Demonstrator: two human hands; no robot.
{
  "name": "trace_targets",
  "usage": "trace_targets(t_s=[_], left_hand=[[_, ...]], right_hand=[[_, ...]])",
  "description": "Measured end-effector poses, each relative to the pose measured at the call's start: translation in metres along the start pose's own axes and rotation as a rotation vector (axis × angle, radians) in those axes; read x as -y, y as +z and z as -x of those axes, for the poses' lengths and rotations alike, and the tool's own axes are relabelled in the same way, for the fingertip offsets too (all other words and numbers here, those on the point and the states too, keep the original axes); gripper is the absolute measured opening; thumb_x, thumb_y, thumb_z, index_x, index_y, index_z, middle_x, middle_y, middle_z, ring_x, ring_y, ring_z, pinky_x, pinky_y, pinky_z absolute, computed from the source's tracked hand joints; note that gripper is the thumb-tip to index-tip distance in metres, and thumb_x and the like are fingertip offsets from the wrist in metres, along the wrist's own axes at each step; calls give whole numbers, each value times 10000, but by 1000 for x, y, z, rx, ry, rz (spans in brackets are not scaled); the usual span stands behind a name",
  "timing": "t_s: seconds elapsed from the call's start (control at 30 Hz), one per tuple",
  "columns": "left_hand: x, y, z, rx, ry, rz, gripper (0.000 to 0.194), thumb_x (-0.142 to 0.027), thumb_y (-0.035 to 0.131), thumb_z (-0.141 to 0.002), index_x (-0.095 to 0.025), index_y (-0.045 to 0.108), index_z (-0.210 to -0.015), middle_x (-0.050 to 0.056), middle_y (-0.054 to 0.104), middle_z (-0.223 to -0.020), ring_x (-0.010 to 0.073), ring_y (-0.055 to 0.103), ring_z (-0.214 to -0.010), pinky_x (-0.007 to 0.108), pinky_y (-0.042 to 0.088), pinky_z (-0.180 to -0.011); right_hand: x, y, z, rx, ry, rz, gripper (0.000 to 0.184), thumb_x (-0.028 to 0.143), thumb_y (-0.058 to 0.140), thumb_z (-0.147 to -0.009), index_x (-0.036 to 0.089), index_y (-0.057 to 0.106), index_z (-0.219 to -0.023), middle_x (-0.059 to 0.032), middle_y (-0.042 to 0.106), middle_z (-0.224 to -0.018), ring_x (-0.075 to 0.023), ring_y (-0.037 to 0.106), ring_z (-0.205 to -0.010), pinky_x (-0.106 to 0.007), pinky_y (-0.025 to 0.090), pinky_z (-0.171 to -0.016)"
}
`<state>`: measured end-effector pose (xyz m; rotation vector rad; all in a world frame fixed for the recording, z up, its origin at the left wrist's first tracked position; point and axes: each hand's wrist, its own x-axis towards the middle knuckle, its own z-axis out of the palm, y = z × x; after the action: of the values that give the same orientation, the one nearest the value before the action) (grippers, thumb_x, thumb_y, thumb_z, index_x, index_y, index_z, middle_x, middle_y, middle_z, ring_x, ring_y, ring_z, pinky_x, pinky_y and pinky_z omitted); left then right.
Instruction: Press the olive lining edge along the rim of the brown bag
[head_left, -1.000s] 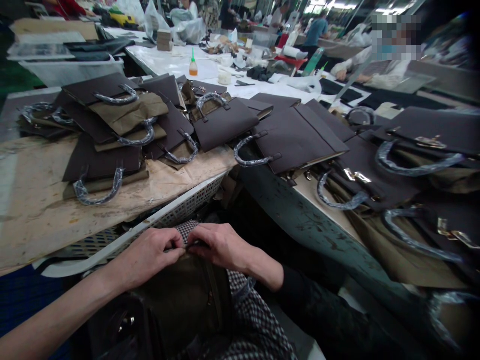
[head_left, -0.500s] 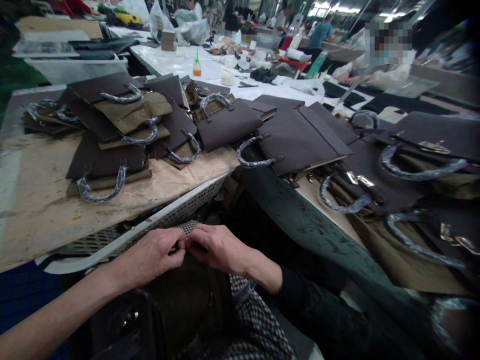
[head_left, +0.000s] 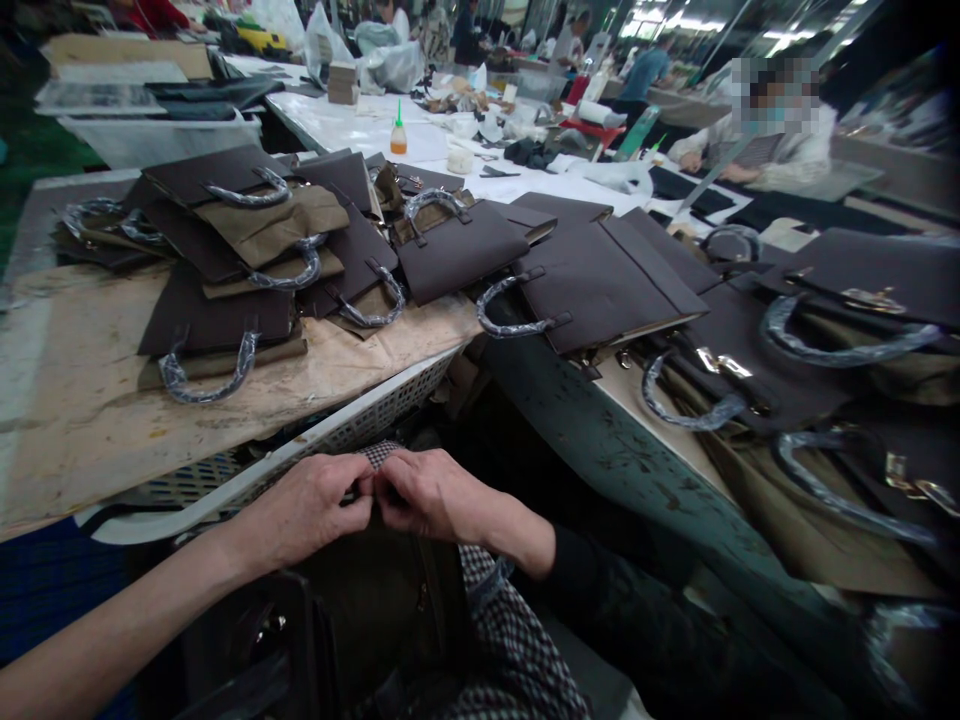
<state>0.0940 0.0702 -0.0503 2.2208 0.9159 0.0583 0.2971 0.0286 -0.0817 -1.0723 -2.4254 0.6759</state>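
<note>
On the lap lies a dark brown handbag [head_left: 281, 590] with its olive lining [head_left: 375, 600] pulled out toward me. A zip runs down the lining's right side. My left hand [head_left: 311, 508] is closed in a pinch at the lining's top edge. Right beside it, my right hand [head_left: 439, 497] pinches the same edge, its fingertips touching or almost touching the left ones. Whatever small part lies between the fingertips is hidden. A checked cloth [head_left: 510, 640] shows under the bag.
A white plastic basket [head_left: 322, 435] stands just beyond my hands. Several brown bags with plastic-wrapped handles [head_left: 210, 390] cover the wooden table [head_left: 82, 400] and the right-hand table [head_left: 600, 440]. Farther back are a glue bottle [head_left: 398, 138] and a co-worker [head_left: 787, 130] seated at right.
Both hands stay pinched at the lining edge; the right wrist has turned slightly. The whole view has shifted a little, and the co-worker at right sits a bit more upright.
</note>
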Motion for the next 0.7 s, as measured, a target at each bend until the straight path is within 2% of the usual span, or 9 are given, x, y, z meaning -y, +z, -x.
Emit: trace_targets(t_s=[0.23, 0.47, 0.53, 0.6, 0.7], left_hand=[[-5, -3, -2, -4, -57, 41, 106, -230, 559, -841, -210, 548, -738, -48, 584, -687, 137, 512, -643, 255, 338, -606], [-9, 2, -6, -99, -87, 1, 103, -229, 545, -829, -200, 585, -738, -35, 576, -660, 140, 498, -612, 258, 331, -594], [-4, 3, -7, -56, -112, 67, 101, -249, 552, -827, -201, 579, -743, -41, 557, -635, 141, 499, -605, 249, 321, -567], [3, 2, -8, 25, -142, 205, 78, -279, 563, -835, -204, 582, -841, -48, 576, -651, 142, 521, -621, 234, 336, -559], [13, -5, -5, 156, -185, 373, 238, -314, 591, -842, -210, 563, -1055, -60, 616, -699, 142, 541, -646, 224, 370, -588]], right_hand=[[-1, 15, 4, -135, 107, -44, 81, 224, 574, -838, 168, 539, -885, -31, 610, -802, -141, 542, -678, -245, 374, -598], [8, 20, 2, -215, 275, -47, 77, 224, 615, -811, 169, 571, -844, -27, 629, -780, -142, 551, -683, -237, 378, -602], [9, 18, 3, -197, 333, -100, 78, 201, 640, -789, 171, 580, -829, -16, 630, -756, -136, 547, -660, -232, 378, -590], [9, 14, 5, -174, 356, -187, 91, 177, 653, -782, 176, 585, -843, -10, 646, -764, -136, 565, -666, -227, 391, -592], [3, 6, 8, -145, 307, -350, 254, 163, 634, -833, 184, 569, -1078, -26, 705, -905, -153, 634, -775, -236, 447, -665]])
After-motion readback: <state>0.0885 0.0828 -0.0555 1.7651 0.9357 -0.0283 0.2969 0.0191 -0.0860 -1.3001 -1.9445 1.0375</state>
